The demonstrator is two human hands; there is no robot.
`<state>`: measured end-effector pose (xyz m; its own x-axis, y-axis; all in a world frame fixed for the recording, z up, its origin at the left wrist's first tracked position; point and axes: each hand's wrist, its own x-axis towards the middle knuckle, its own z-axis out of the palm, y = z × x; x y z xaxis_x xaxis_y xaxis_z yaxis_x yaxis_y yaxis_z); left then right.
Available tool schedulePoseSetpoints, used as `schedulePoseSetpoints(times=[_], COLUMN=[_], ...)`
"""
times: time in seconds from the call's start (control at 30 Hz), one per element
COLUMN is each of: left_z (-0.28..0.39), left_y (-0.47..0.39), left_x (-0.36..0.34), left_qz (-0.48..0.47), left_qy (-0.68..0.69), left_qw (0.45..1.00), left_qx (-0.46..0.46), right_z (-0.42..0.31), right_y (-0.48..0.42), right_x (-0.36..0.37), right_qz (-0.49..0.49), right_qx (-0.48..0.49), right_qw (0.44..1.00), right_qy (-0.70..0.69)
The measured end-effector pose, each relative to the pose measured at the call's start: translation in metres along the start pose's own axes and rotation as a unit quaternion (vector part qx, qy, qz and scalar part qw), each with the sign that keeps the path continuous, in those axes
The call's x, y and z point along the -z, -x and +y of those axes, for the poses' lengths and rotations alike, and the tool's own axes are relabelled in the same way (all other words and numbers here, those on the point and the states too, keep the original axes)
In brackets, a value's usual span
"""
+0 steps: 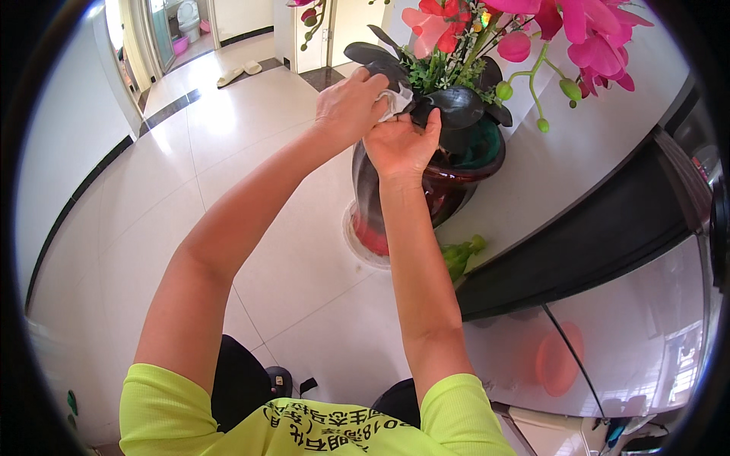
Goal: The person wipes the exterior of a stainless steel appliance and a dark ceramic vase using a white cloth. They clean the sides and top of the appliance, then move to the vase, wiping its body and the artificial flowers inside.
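Observation:
My left hand (pixel 349 102) pinches a crumpled white cloth (pixel 397 102) against a dark, glossy leaf of an artificial orchid. My right hand (pixel 402 145) is turned palm up just below, its fingers holding the underside of the leaf and partly hidden by leaf and cloth. Next to its thumb spreads another broad dark leaf (pixel 456 108). The orchid's pink flowers (pixel 599 34) and red flowers (pixel 436 25) rise above green filler foliage (pixel 433 68). All of it stands in a tall, glazed dark red vase (pixel 456 185), partly covered by my right forearm.
The vase rests on a round pale base (pixel 352 242) on the tiled floor (pixel 296 245). A green object (pixel 461 256) lies beside it. On the right runs a low cabinet with a black top (pixel 587 239) and glossy front (pixel 639 308). Slippers (pixel 239 73) lie near a doorway.

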<state>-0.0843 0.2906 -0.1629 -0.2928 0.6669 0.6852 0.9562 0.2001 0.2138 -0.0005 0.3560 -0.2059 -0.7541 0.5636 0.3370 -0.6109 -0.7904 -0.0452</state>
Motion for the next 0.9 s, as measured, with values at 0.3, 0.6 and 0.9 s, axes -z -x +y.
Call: schedulePoseSetpoints(times=[0.3,0.6,0.9], left_z=[-0.049,-0.007,0.006], left_y=[-0.017,-0.013,-0.044], left_x=[0.039,-0.011,-0.008], left_qz=[0.05,0.083,-0.011], left_qy=[-0.015,0.003,-0.049], left_qw=[0.997,0.947,0.996], left_qx=[0.05,-0.311,-0.079], right_z=[0.008,0.01,0.006], right_y=[-0.002,0.004,-0.004], right_x=[-0.005,-0.002,0.009], right_qz=[0.024,0.009,-0.031], right_qx=[0.052,0.045,0.042], right_qw=[0.998,0.996,0.999], right_qy=[-0.007,0.071,-0.01])
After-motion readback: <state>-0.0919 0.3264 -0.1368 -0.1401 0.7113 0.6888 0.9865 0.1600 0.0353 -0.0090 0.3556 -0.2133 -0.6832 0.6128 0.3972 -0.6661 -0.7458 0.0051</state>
